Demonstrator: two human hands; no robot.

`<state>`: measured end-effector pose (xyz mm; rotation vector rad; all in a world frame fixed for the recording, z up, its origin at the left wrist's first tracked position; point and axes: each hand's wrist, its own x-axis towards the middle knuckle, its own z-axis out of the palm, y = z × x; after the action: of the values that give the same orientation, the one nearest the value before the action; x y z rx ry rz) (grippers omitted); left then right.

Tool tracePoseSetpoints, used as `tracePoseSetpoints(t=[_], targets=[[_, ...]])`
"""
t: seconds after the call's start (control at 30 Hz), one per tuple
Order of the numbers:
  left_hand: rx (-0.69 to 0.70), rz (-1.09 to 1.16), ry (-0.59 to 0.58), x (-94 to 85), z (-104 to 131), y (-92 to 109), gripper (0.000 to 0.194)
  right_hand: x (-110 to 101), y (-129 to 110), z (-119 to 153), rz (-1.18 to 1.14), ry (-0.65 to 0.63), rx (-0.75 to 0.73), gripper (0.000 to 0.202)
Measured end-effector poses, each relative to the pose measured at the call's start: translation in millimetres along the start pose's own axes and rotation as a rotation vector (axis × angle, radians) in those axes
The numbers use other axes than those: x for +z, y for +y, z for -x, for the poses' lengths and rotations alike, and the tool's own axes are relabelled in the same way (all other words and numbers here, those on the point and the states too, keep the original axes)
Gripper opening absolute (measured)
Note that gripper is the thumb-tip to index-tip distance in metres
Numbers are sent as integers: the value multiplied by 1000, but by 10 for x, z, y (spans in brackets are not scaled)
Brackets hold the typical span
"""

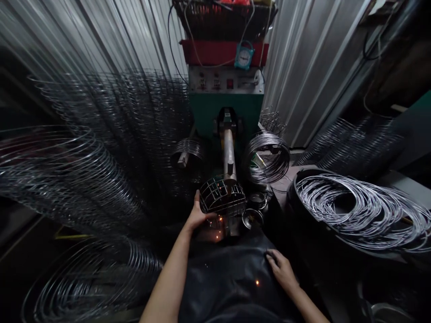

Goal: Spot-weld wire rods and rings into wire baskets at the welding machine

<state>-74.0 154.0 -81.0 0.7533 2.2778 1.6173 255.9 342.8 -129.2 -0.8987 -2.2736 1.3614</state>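
My left hand (197, 217) grips the lower left edge of a round wire cage (223, 197), thumb raised along its side. The cage sits around the lower end of a metal welding arm (229, 154) that juts from a green machine (225, 101). Orange sparks (220, 219) glow just below the cage. My right hand (279, 264) is at the right side of a black apron (229, 278), fingers curled; whatever they may hold is hidden. A glowing spark (257, 282) shows over the apron.
A black tub (296, 193) of wire rings (357, 208) stands at the right. Stacked wire hoops (101, 166) crowd the left. Wire rings (268, 157) hang right of the arm, others (187, 150) left. A blue clock (244, 56) hangs above the control panel (244, 83).
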Motion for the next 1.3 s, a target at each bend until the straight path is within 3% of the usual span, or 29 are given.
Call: tracePoseSetpoints(t=[0.1, 0.2, 0.33, 0.43, 0.5, 0.57, 0.63, 0.77, 0.83, 1.0, 1.1, 1.3], targets=[[27, 174, 132, 89, 8, -88, 109, -39, -190, -86, 12, -81, 22, 35], [54, 222, 173, 64, 109, -54, 100, -129, -686, -166, -36, -227, 7, 33], [131, 118, 218, -110, 373, 94, 93, -178, -1552, -225, -141, -661, -68, 23], [221, -41, 209, -241, 553, 234, 91, -79, -2037, -319, -238, -842, -41, 27], [262, -113, 155, -281, 651, 323, 90, 38, -2201, -406, -285, -910, -4, 30], [304, -177, 76, -263, 733, 417, 89, 171, -2252, -491, -271, -955, -4, 30], [353, -282, -4, -194, 787, 534, 89, 301, -2226, -560, -140, -916, -84, 25], [347, -540, -102, -16, 767, 843, 90, 473, -2072, -637, 370, -486, -351, 18], [328, -621, -126, 35, 703, 989, 88, 478, -1991, -657, 506, -343, -453, 18], [345, -685, -199, 67, 546, 1145, 87, 300, -1872, -682, 493, -417, -673, 23], [314, -674, -224, 83, 495, 1128, 87, 229, -1835, -699, 485, -448, -696, 32], [281, -662, -244, 83, 424, 1127, 84, 297, -1749, -773, 409, -446, -710, 18]])
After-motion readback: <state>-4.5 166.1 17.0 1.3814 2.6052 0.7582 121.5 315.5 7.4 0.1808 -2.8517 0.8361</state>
